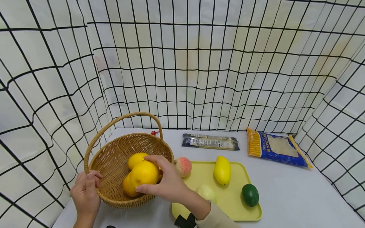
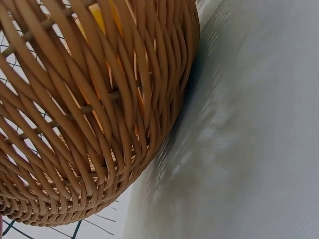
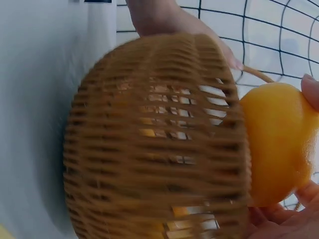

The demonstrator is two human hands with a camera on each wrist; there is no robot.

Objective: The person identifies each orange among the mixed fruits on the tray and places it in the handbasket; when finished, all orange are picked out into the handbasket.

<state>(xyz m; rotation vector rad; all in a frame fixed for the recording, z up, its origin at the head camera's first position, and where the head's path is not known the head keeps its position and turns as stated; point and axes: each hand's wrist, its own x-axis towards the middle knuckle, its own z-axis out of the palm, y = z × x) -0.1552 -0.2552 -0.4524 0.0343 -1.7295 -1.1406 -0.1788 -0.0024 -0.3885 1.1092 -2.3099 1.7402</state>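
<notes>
A wicker basket with an arched handle stands at the left of the table, its mouth tilted toward me. My left hand grips its rim near the foot of the handle. With thumb and fingers spread round it, my right hand holds a yellow-orange orange at the basket's mouth. In the right wrist view, that orange shows beside the basket's rim. Behind it in the basket lies a yellow fruit, and another orange-coloured fruit lies lower left, both partly covered.
Right of the basket is a yellow tray with a mango, a dark green avocado and a pale round thing. A peach is at its corner. Behind lie a dark packet and a blue-yellow bag.
</notes>
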